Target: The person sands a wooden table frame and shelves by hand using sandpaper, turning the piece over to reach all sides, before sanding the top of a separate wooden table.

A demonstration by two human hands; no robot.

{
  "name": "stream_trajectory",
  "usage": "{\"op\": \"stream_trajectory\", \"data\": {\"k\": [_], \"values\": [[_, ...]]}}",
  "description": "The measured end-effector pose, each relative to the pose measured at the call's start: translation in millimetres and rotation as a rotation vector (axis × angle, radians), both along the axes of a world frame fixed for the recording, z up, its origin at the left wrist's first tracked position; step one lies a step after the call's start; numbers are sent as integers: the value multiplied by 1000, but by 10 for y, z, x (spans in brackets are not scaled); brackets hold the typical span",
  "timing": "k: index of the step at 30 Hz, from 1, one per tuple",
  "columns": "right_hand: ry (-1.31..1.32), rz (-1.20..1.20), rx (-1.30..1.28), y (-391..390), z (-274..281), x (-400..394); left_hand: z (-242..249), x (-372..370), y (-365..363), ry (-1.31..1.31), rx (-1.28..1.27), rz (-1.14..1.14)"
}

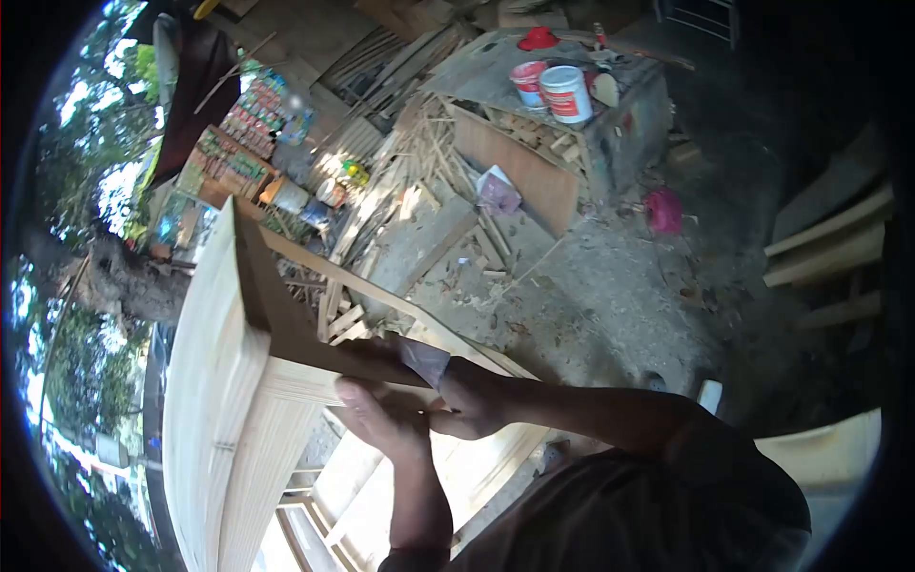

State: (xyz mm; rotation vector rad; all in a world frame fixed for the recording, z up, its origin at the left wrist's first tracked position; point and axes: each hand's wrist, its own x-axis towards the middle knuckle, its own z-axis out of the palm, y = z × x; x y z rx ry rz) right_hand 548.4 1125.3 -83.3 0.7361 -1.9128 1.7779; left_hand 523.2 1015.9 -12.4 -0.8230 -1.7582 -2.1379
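Place: messy wood yard, dirt ground (610,305), paint buckets (564,92) far off.
Wood piece (286,329): long, slanting up-left from both hands.
Left hand (386,419): fingers curled under it.
Right hand (467,396): gripping sandpaper (422,360), pressed on top.

Pale cream slatted wooden frame (214,400); red-white buckets (564,92); pink bag (664,211); red cap (538,39).
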Motion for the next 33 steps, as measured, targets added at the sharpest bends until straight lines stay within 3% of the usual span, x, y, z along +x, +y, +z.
{"op": "stream_trajectory", "data": {"k": [1,2,3,5,7,10,11,12,14,16,19,21,23,25,26,27,30,31,33], "values": [[197,-37,47,20,52,-125,-30,17,70,65,-4,168],[360,-85,-3,-42,-272,-195,-116,-4,3,114,-92,286],[168,38,151,-12,-581,-202,-91,50,35,153,-244,484],[-176,165,90,118,-1165,-51,26,117,25,159,-433,547],[-265,270,182,222,-1694,-54,0,162,104,124,-514,646],[-186,385,92,379,-925,-97,-244,197,202,17,-399,737],[-11,423,-97,332,-660,-147,-392,157,189,-19,-303,765],[27,484,-298,474,-59,-134,-482,147,173,-57,-206,791],[111,316,-259,477,67,-462,-439,188,174,-82,-173,728],[183,-23,-368,579,296,-778,-386,168,272,-81,-25,727],[343,111,-200,637,567,-1044,-305,164,332,-24,-51,665],[720,311,-239,430,1264,-885,-386,172,322,-12,-140,797],[911,318,-213,435,1562,-1156,-482,126,353,48,-228,961],[893,184,-130,320,1549,-1746,-358,217,311,-114,18,750],[748,253,-233,214,1547,-1972,-256,153,453,-110,-41,955],[606,320,-352,108,1542,-2199,-322,108,432,-64,-7,945],[744,263,-309,111,1544,-1968,-294,84,527,-80,137,1002],[817,475,-301,68,1470,-1652,-385,-41,579,-19,240,1303],[1021,757,-220,103,1464,-1538,-680,-33,472,-2,352,1492]]}}
